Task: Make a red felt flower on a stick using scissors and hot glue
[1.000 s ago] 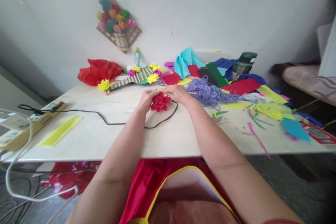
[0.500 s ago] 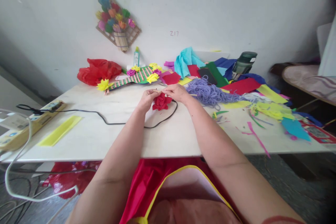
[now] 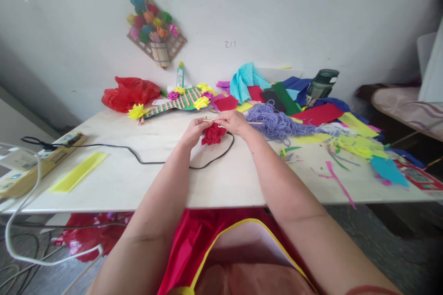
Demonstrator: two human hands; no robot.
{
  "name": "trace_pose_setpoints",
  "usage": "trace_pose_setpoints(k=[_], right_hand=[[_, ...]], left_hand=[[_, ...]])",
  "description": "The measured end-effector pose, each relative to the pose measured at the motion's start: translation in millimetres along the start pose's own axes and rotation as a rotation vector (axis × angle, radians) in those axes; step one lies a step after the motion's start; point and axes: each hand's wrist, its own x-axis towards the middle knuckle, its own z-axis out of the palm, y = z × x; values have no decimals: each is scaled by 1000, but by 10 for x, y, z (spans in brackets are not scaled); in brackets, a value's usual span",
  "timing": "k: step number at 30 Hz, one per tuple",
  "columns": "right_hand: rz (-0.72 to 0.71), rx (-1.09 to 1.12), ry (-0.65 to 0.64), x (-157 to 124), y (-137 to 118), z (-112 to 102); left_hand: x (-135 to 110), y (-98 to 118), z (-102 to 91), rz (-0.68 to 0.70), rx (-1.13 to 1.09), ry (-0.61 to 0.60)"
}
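Both my hands meet over the middle of the white table [image 3: 221,184]. My left hand [image 3: 192,132] is closed on a red paper flower [image 3: 212,134], gripping its left side. My right hand [image 3: 233,122] is closed in a pinch on a thin wooden stick [image 3: 209,120] that lies across the top of the flower and reaches towards the left fingers. The flower hangs just above a black cable [image 3: 207,160] looped on the table.
A power strip [image 3: 41,161] and a yellow paper strip [image 3: 79,171] lie at the left. Purple yarn [image 3: 277,123], coloured paper scraps [image 3: 356,145] and a dark bottle [image 3: 321,82] crowd the right. A woven piece with paper flowers [image 3: 180,100] and a red bag [image 3: 129,92] sit by the wall.
The red flower has been drawn in tighter under my fingers and the stick now shows across its top. Both hands stay in the same spot.
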Motion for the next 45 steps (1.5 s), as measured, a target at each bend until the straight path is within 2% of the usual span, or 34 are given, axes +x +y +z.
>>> trace_pose_setpoints(k=[9,16,22,45], right_hand=[[-16,28,29,12,23,8],[-43,126,94,43,65,56],[-13,167,74,36,38,33],[75,268,43,41,4,24]], left_hand=[[-18,25,55,-50,-15,58],[2,10,52,-40,-35,57],[42,-18,52,-70,-59,94],[-32,72,19,-54,27,-50]])
